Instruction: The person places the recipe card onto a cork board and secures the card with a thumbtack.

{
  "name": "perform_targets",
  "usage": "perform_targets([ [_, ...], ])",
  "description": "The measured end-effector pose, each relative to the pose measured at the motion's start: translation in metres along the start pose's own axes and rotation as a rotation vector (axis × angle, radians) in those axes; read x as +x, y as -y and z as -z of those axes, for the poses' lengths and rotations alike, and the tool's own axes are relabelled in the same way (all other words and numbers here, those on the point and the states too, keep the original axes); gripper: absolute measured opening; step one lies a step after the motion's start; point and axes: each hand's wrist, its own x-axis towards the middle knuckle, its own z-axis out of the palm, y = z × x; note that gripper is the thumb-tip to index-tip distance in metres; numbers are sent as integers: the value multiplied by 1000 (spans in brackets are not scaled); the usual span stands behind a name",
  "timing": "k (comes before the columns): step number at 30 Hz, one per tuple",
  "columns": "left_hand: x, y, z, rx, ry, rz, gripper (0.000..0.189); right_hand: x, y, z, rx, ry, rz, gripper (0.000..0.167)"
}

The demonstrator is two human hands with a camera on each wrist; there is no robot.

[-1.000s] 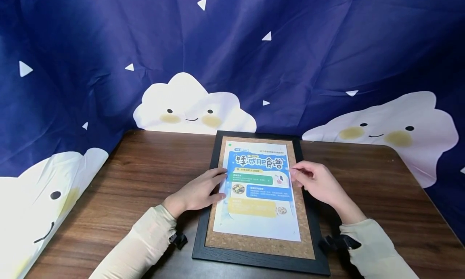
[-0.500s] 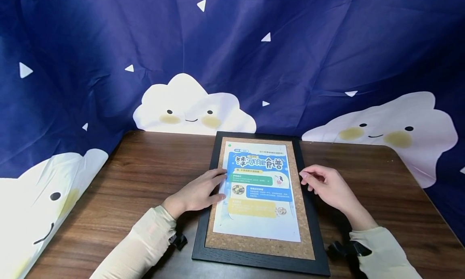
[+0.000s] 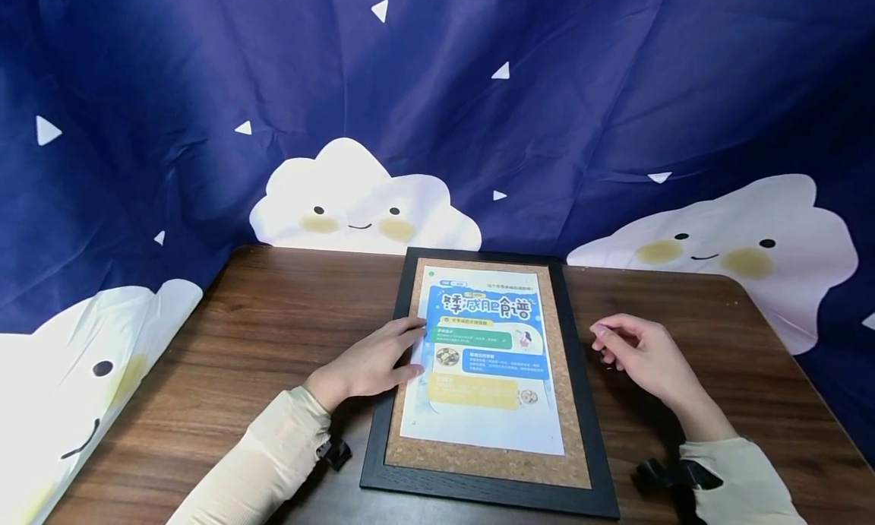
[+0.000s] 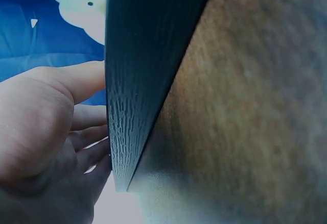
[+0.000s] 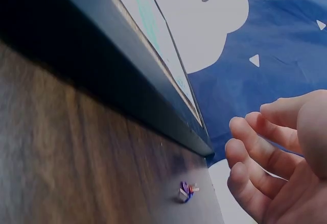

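Observation:
A printed paper sheet (image 3: 481, 426) with blue, green and yellow blocks lies on a cork board (image 3: 485, 464) with a black frame (image 3: 492, 494). A small green dot (image 3: 431, 273) shows at the sheet's upper left corner. My left hand (image 3: 372, 362) rests across the frame's left side, its fingertips on the sheet's left edge. To the right of the frame, my right hand (image 3: 642, 354) hovers over the table with fingers loosely bent and nothing between them in the right wrist view. Near it there lies a little cluster of small coloured pieces (image 5: 186, 191), blurred, like push pins.
The board lies on a dark brown wooden table (image 3: 307, 289). Behind the table hangs a blue cloth (image 3: 533, 115) printed with white clouds and triangles. Black straps with small devices sit at both wrists.
My right hand has let go of the sheet's right edge and moved right, past the frame, over the table. The left hand has stayed in place.

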Motion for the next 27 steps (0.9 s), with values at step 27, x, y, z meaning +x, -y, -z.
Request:
perform_targets([
  [27,1,9,-6,-6,-20,-39,67,-1,-33,6,-262,11,-114,16],
])
